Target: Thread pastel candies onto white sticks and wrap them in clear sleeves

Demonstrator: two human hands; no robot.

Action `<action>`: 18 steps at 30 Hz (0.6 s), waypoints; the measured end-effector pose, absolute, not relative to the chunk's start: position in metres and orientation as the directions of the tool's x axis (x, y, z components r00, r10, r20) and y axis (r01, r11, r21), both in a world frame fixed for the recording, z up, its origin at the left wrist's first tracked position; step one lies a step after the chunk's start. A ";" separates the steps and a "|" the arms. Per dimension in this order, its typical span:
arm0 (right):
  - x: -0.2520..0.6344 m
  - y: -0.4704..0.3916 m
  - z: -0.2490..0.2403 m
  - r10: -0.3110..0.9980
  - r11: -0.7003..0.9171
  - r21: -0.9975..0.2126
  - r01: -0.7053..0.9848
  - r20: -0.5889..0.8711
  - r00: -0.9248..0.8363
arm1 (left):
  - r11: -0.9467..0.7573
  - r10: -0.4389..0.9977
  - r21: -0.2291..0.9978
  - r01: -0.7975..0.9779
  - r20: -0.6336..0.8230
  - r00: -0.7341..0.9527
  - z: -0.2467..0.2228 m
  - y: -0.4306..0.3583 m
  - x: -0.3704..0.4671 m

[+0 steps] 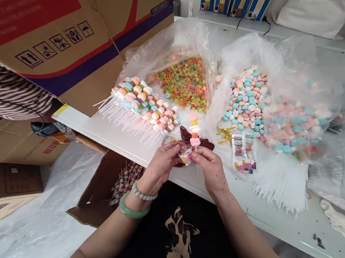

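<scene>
My left hand [162,160] is closed on a small clear bag [185,155] with colourful print. In my right hand [213,170], thumb and fingers pinch the white stick of a candy skewer [194,129], which stands upright beside the bag with pink, white and orange candies threaded on it. Behind it, a dark brown crumpled thing [207,144] lies on the table. To the left is a row of finished-looking candy skewers [145,103], their sticks towards me. Gold twist ties [225,134] and printed packets [244,154] lie to the right of my hands.
Clear plastic bags hold ring candies [186,83] and pastel candies [249,99] at the back of the white table [284,227]. White sticks [282,181] are piled at right. A large carton [103,70] stands left; an open box [97,191] sits below the edge.
</scene>
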State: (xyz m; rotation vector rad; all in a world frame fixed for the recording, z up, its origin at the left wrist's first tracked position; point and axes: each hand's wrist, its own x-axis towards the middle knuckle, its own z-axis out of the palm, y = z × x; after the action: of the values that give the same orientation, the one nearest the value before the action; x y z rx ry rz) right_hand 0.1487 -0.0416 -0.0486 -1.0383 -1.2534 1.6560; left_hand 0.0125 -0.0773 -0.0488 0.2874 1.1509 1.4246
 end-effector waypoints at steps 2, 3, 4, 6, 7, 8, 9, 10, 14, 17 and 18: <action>0.148 -0.043 -0.046 0.922 -0.203 -0.973 -0.111 -0.152 -0.357 | 0.133 0.842 0.766 -0.628 -0.422 -0.336 -0.050 -0.075 0.011; 0.147 -0.043 -0.046 0.923 -0.209 -0.972 -0.110 -0.159 -0.351 | 0.122 0.838 0.753 -0.647 -0.427 -0.339 -0.051 -0.074 0.010; 0.147 -0.043 -0.047 0.925 -0.213 -0.971 -0.111 -0.164 -0.343 | 0.140 0.844 0.720 -0.679 -0.445 -0.298 -0.051 -0.073 0.008; 0.146 -0.043 -0.050 0.930 -0.206 -0.972 -0.113 -0.159 -0.331 | 0.233 0.860 0.619 -0.750 -0.492 -0.138 -0.050 -0.071 0.002; 0.145 -0.042 -0.051 0.932 -0.198 -0.974 -0.112 -0.151 -0.329 | 0.278 0.861 0.577 -0.768 -0.505 -0.068 -0.050 -0.071 0.000; 0.146 -0.041 -0.053 0.933 -0.190 -0.976 -0.107 -0.146 -0.329 | 0.307 0.859 0.557 -0.772 -0.511 -0.027 -0.049 -0.071 -0.002; 0.146 -0.041 -0.055 0.933 -0.188 -0.977 -0.101 -0.146 -0.330 | 0.323 0.856 0.563 -0.761 -0.517 -0.019 -0.048 -0.071 -0.003; 0.146 -0.040 -0.057 0.933 -0.192 -0.977 -0.096 -0.151 -0.327 | 0.331 0.852 0.590 -0.737 -0.522 -0.035 -0.048 -0.072 -0.003; 0.146 -0.039 -0.060 0.936 -0.220 -0.971 -0.094 -0.182 -0.303 | 0.342 0.846 0.712 -0.613 -0.517 -0.128 -0.049 -0.074 0.005; 0.144 -0.040 -0.055 0.925 -0.244 -0.964 -0.109 -0.198 -0.325 | 0.292 0.840 0.753 -0.590 -0.497 -0.219 -0.053 -0.074 0.012; 0.143 -0.040 -0.053 0.922 -0.247 -0.961 -0.125 -0.193 -0.336 | 0.267 0.834 0.765 -0.586 -0.488 -0.257 -0.054 -0.074 0.013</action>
State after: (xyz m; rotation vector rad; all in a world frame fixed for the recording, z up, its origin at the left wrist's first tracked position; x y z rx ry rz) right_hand 0.1433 -0.0397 -0.0530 -1.0718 -1.1985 1.6946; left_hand 0.0134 -0.0739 -0.0539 0.2743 1.2185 1.3781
